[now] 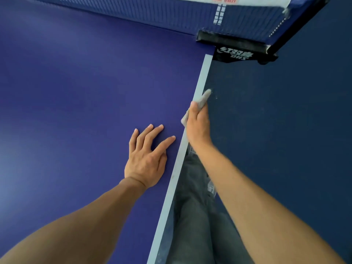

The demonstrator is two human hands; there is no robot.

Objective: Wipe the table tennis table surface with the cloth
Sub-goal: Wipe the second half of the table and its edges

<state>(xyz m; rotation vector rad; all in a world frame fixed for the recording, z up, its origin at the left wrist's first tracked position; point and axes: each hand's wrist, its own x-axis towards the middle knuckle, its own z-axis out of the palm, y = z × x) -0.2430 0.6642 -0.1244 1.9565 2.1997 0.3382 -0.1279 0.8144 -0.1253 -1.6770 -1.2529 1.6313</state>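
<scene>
**A:** What lies nearest to us?

**B:** Our legs, in grey trousers (pixel 194 221), stand just beside the right edge of the table (pixel 76 92), over the dark blue floor (pixel 285 140).

**A:** And our hands?

**B:** Our left hand (pixel 146 159) lies flat on the blue top, fingers straight and spread, just inside the white edge line (pixel 202 80). A little farther on, our right hand (pixel 197 126) is curled round the cloth (pixel 204 98), a pale grey folded wad. We hold it right at the table's rim, thumb on top. One end pokes forward past our fingers, and the other shows on the surface side.

**A:** How much room do we have?

**B:** The blue top stretches wide to our left. Ahead, the white line runs on to the black net clamp (pixel 234 44) gripping the edge. The net (pixel 171 14) crosses the table beyond it.
</scene>
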